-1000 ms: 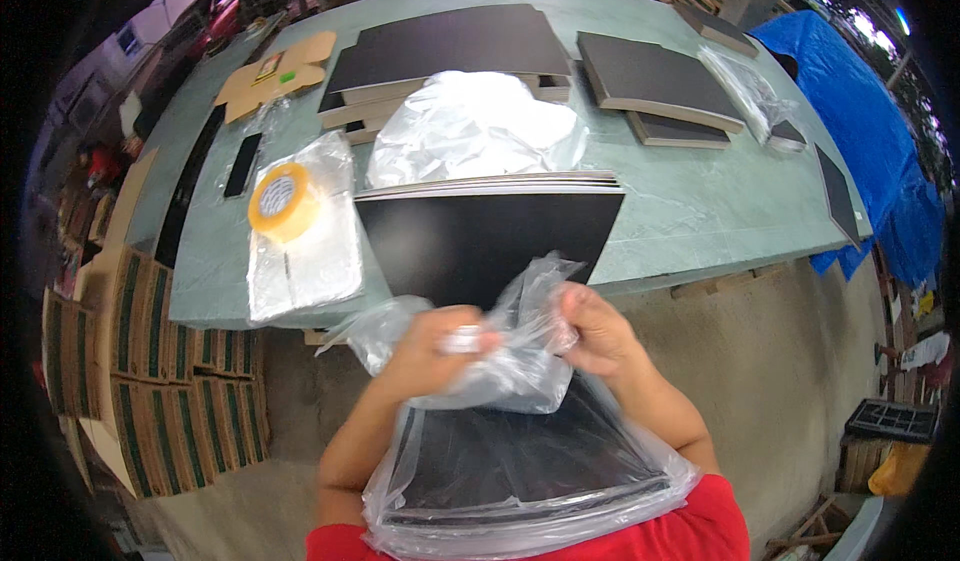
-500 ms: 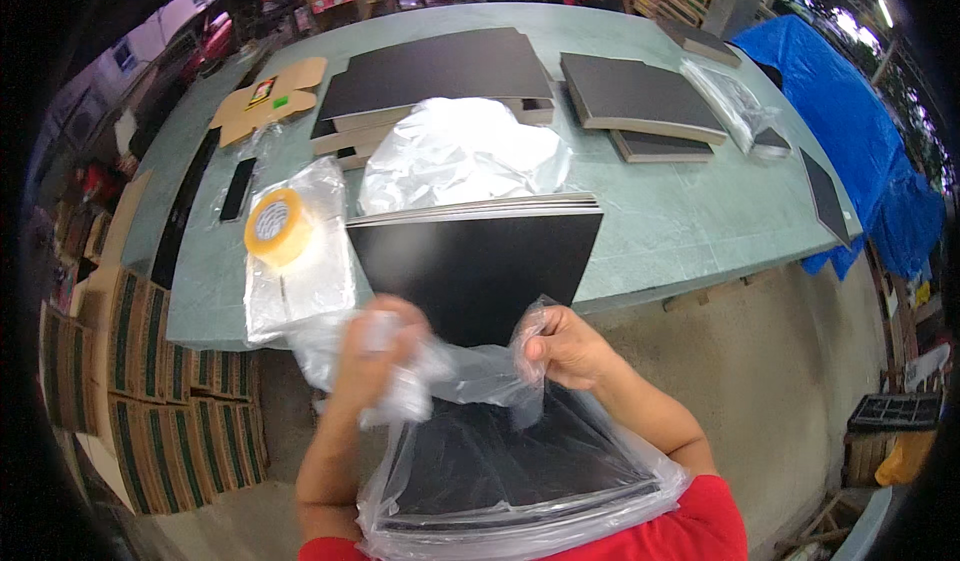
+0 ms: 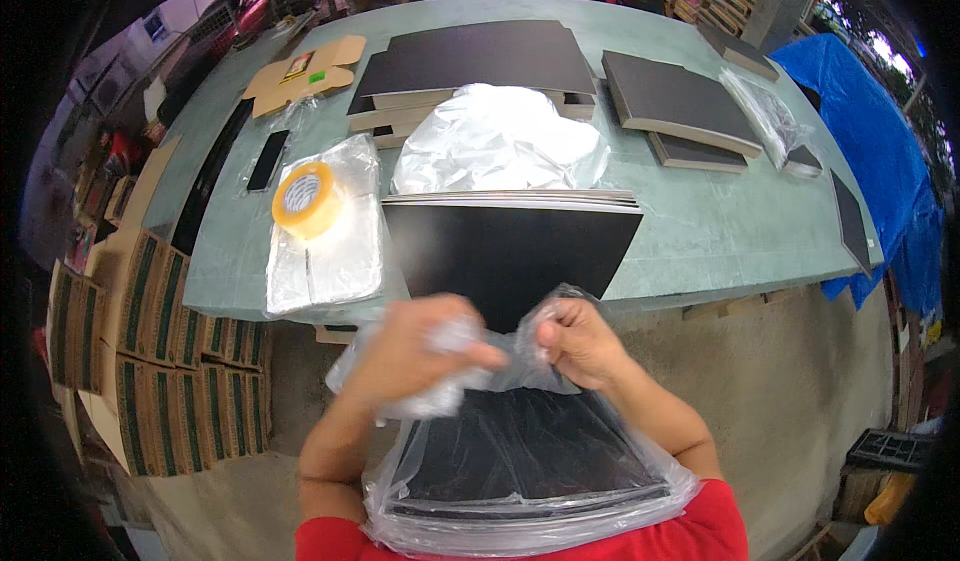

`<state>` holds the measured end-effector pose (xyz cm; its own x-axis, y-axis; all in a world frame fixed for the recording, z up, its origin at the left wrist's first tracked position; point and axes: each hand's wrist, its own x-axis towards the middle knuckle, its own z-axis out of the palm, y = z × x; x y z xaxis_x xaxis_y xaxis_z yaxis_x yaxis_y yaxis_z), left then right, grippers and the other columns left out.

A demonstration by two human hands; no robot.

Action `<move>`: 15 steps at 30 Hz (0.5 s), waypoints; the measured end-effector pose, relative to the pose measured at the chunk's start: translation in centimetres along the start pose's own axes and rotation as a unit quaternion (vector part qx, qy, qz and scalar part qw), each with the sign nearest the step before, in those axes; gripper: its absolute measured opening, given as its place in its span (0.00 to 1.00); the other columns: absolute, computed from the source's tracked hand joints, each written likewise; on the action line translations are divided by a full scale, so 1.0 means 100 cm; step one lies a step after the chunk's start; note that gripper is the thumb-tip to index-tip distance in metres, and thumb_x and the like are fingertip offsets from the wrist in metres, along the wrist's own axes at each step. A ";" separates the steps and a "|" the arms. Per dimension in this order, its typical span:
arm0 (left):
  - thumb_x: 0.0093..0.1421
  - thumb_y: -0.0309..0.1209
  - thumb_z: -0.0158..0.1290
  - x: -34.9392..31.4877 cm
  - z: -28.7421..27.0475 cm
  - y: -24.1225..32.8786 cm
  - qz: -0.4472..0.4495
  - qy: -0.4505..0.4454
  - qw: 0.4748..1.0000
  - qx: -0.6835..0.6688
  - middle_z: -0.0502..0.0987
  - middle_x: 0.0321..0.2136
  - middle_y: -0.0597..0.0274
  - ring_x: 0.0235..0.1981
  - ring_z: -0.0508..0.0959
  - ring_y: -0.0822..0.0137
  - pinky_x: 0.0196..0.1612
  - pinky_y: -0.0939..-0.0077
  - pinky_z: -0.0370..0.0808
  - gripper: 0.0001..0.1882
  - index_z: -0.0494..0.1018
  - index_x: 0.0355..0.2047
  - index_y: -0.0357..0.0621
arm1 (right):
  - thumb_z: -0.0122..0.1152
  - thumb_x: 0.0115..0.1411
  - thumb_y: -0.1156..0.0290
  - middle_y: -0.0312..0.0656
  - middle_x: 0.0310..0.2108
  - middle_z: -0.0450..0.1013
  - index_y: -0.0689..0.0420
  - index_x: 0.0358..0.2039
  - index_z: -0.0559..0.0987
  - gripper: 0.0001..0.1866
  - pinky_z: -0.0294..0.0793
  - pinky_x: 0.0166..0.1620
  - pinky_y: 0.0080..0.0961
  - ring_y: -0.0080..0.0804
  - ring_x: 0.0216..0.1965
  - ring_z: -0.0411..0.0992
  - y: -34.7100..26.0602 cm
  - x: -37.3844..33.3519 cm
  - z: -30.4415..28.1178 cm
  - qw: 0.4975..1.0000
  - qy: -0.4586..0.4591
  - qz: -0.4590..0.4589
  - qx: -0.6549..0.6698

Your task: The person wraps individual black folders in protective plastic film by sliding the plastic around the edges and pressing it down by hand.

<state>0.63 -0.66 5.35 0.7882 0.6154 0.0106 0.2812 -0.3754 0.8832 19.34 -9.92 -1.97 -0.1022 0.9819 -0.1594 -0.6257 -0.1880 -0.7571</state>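
A clear plastic bag with a stack of black boards inside rests against my body, its mouth toward the table. My left hand, somewhat blurred, is closed around bunched plastic from the bag, with a finger pointing toward the right. Close by, my right hand pinches the other side of the bag's mouth. Just beyond both hands, a stack of black panels leans upright at the table's near edge. My hands cover part of its lower portion.
The green table holds crumpled white plastic, a yellow tape roll on flat plastic bags, a dark phone-like slab and thick black boards. Cardboard cartons stand at left; a blue tarp hangs at right.
My left hand has moved right, closer to my right hand, drawing its bunched plastic along. My right hand keeps its pinch. The whole view has shifted slightly.
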 end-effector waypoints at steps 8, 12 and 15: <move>0.48 0.33 0.52 -0.024 -0.063 -0.101 -0.201 0.209 0.950 0.116 0.71 0.16 0.62 0.17 0.67 0.76 0.21 0.81 0.65 0.10 0.70 0.20 0.38 | 0.56 0.51 0.69 0.35 0.23 0.68 0.58 0.21 0.72 0.07 0.64 0.29 0.17 0.21 0.23 0.65 -0.024 -0.028 -0.021 0.988 -0.034 -0.071 0.135; 0.46 0.36 0.55 -0.002 -0.015 0.000 0.198 0.215 0.947 0.132 0.73 0.22 0.56 0.24 0.73 0.63 0.28 0.73 0.70 0.16 0.67 0.31 0.40 | 0.65 0.41 0.73 0.38 0.32 0.64 0.60 0.16 0.75 0.07 0.61 0.37 0.20 0.23 0.33 0.62 -0.019 -0.013 0.012 0.950 0.014 -0.160 -0.267; 0.43 0.33 0.56 -0.009 0.045 0.002 0.030 -0.242 0.952 0.183 0.72 0.25 0.49 0.29 0.73 0.49 0.34 0.63 0.70 0.20 0.66 0.35 0.40 | 0.68 0.37 0.70 0.40 0.38 0.63 0.59 0.22 0.76 0.11 0.59 0.43 0.23 0.27 0.40 0.62 -0.046 -0.011 0.043 0.847 -0.003 -0.404 -0.344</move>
<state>2.46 -4.35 3.45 0.9443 0.2261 -0.2391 0.3289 -0.6708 0.6648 19.01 -10.04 4.44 0.1398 0.7956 0.5895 0.1064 0.5798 -0.8077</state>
